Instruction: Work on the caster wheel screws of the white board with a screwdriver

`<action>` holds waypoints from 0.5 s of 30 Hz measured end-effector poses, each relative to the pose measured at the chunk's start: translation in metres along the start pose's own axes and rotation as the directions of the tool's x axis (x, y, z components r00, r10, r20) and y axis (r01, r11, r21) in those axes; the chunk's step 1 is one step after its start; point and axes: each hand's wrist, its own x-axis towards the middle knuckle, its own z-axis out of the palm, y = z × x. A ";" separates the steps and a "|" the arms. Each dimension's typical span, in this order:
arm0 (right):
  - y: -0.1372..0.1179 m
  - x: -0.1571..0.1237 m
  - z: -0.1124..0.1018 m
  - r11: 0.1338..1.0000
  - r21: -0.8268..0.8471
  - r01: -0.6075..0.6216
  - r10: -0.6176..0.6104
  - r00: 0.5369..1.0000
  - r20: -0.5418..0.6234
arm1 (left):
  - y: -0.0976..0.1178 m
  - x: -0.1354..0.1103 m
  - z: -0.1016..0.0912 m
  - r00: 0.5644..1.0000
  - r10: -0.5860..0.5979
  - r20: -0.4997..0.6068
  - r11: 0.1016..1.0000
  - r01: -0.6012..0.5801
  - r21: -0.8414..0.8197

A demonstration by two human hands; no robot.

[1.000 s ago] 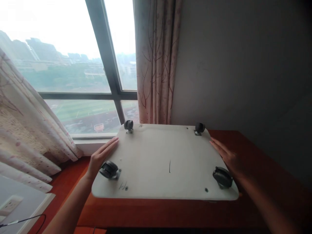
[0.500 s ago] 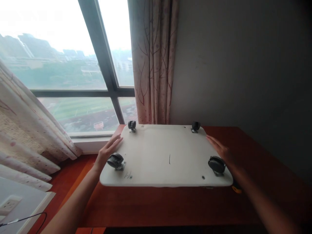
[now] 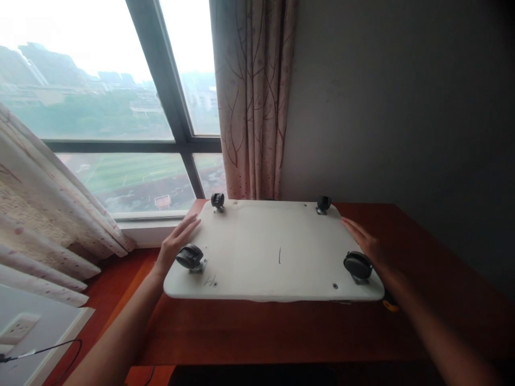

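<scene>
A white rounded board (image 3: 257, 241) lies flat over the wooden table, with a black caster at each corner pointing up. The near left caster (image 3: 190, 257) and near right caster (image 3: 358, 266) are the largest in view; the far left caster (image 3: 218, 201) and far right caster (image 3: 323, 203) stand at the back. My left hand (image 3: 177, 240) grips the left edge of the board, fingers stretched along it and thumb hidden. On the opposite edge, my right hand (image 3: 364, 238) holds the board the same way, its fingertips near the far right corner. Whatever supports the board underneath is hidden.
The reddish-brown table (image 3: 257, 332) extends to the right under the board. A yellow-and-black object (image 3: 390, 304) shows partly by the near right corner. Behind are a curtain (image 3: 257, 107), a window and a grey wall; a cable (image 3: 52, 346) hangs from the socket at lower left.
The whole view has shifted slightly, so board, table and window sit a little higher in the picture. Both hands stay at the board's sides.
</scene>
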 end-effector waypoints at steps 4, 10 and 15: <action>0.003 0.004 0.001 0.999 0.011 -0.047 0.047 0.999 -0.008 | 0.007 0.003 -0.003 0.995 -0.094 0.036 0.995 0.092 0.033; 0.015 -0.020 0.001 0.966 -0.067 -0.249 0.252 0.966 0.055 | 0.036 -0.004 -0.018 0.944 -0.331 -0.010 0.939 0.328 -0.104; 0.019 -0.073 -0.006 0.967 -0.120 -0.224 0.236 0.968 0.089 | 0.077 -0.034 -0.037 0.736 -0.670 -0.099 0.728 0.625 -0.282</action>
